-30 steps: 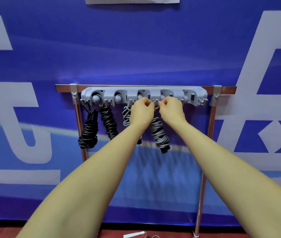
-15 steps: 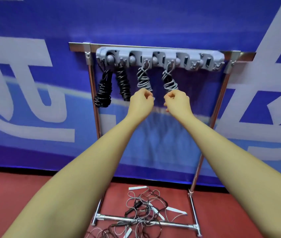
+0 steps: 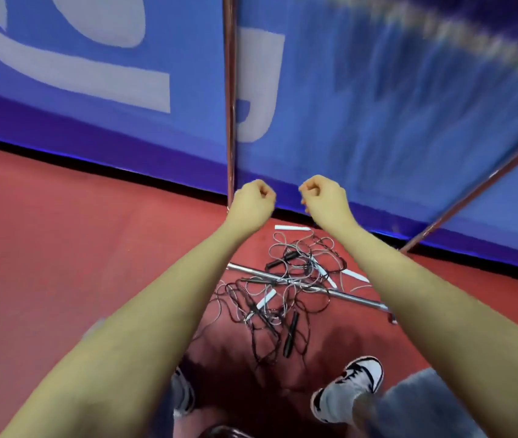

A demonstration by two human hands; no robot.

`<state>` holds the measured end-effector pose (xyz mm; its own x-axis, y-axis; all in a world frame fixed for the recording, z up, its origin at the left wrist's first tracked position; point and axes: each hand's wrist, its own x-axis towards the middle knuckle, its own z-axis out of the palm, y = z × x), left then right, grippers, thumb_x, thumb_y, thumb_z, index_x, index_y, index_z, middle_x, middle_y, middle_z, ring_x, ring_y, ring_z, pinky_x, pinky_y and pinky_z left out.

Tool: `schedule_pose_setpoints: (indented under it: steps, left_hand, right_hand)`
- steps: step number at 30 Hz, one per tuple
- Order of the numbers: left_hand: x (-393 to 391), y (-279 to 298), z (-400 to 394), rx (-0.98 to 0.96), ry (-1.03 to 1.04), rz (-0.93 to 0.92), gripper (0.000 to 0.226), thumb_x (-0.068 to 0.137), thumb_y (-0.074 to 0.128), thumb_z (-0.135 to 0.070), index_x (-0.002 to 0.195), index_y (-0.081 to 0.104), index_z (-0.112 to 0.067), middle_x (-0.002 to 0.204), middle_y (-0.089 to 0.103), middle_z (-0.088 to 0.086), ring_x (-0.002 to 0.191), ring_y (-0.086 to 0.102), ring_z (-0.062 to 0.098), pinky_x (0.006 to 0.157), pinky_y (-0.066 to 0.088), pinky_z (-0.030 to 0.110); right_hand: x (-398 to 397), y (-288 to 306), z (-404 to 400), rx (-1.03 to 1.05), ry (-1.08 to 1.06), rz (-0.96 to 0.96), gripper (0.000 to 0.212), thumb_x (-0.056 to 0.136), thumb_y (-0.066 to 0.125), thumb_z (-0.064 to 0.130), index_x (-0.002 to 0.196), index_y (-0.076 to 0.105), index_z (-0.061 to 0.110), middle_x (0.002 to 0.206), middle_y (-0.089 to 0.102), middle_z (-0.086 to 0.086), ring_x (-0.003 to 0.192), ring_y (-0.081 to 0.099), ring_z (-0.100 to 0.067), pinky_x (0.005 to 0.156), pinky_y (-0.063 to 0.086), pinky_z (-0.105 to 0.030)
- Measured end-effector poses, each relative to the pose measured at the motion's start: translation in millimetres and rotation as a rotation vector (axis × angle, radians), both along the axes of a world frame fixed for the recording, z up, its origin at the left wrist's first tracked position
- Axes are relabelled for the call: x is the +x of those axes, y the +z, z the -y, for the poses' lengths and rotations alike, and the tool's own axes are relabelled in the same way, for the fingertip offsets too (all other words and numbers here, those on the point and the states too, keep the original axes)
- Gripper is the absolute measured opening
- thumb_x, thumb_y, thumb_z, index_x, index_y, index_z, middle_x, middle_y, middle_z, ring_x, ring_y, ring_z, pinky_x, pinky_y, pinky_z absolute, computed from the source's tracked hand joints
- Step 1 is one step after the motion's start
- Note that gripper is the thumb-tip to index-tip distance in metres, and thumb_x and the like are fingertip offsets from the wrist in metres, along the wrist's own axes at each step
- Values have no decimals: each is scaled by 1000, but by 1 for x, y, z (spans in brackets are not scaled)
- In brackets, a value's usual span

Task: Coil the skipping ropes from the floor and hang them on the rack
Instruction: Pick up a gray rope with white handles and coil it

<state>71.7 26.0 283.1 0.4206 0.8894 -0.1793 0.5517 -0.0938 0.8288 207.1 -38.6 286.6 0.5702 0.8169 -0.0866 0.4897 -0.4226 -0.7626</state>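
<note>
Red floor (image 3: 61, 248) under blue banner wall (image 3: 377, 105). Tangled skipping ropes (image 3: 283, 286) lying across rack base bar (image 3: 346, 297), near shoes (image 3: 349, 390). Left hand (image 3: 251, 202), right hand (image 3: 324, 197): loosely fisted, holding nothing, above ropes.

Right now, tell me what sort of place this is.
Probably an indoor sports hall or gym. A red sports floor runs up to a blue printed banner, tangled skipping ropes lie on the floor, and a metal rack's post and base bar stand by the banner.

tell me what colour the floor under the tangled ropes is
Red, a smooth red sports floor, clearest in the head view, the only view here.
</note>
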Motion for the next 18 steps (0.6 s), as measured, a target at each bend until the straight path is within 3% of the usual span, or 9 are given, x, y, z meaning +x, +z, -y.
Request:
schedule_pose_setpoints:
  steps: [3, 5, 9, 12, 15, 18]
  left_hand:
    - [-12, -74, -17, -95, 7, -51, 12, 88, 50, -12, 79, 59, -11, 86, 69, 14, 83, 66, 31, 83, 52, 40]
    - [-19, -120, -24, -145, -21, -109, 11, 89, 50, -11, 83, 59, -7, 89, 68, 16, 83, 66, 33, 80, 52, 41]
    - [-10, -210, -30, -198, -129, -231, 17, 89, 48, -10, 94, 63, -2, 90, 67, 17, 85, 61, 34, 78, 50, 40]
    - [11, -259, -29, -242, -193, -268, 15, 86, 49, -8, 89, 63, -9, 90, 68, 13, 88, 61, 32, 80, 50, 39]
    - [29, -304, -21, -315, -229, -287, 16, 83, 48, -5, 83, 61, -15, 90, 69, 11, 88, 62, 31, 80, 51, 37]
    - [41, -343, -12, -367, -253, -315, 18, 82, 49, -2, 86, 62, -13, 92, 69, 12, 91, 63, 30, 81, 51, 34]
  right_hand:
    - [-8, -74, -16, -93, 62, -2, 17, 86, 50, 6, 85, 66, 10, 77, 68, -10, 73, 56, -21, 70, 43, -26]
    - [-12, -120, -22, -156, 113, 9, 20, 86, 49, 4, 90, 68, 8, 79, 65, -5, 74, 54, -17, 66, 36, -23]
    - [1, -220, -30, -301, 182, 22, 25, 84, 48, 2, 90, 69, 12, 89, 69, -1, 85, 62, -21, 81, 49, -32]
    - [23, -278, -25, -419, 195, 40, 26, 82, 46, 2, 90, 67, 14, 92, 70, -7, 88, 63, -29, 80, 51, -39]
    - [42, -327, -16, -585, 285, 92, 27, 87, 46, 5, 107, 63, 12, 109, 67, -9, 101, 60, -30, 87, 48, -35]
    - [53, -367, -6, -773, 449, 290, 31, 93, 50, 18, 123, 50, 10, 127, 57, -9, 119, 49, -30, 98, 34, -37]
